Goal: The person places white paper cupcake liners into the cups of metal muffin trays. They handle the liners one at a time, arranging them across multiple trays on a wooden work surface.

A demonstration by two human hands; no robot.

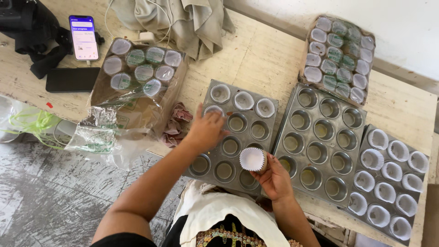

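- Lining step: left hand (206,130), fingers closed, presses a white paper liner (213,110) into the muffin tray (235,132), second row, 10 o'clock corner.
- Right hand (274,179) grips the liner stack (253,159) at 5 o'clock.
- Next move likely needs one liner peeled off.

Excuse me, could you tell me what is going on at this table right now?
A person is lining a muffin tray with white paper cupcake liners. The left hand reaches over the tray's second row, at a liner there, while the right hand holds a stack of liners. Three cups in the top row are lined. An unlined tray lies to the right, and beyond it a fully lined tray.
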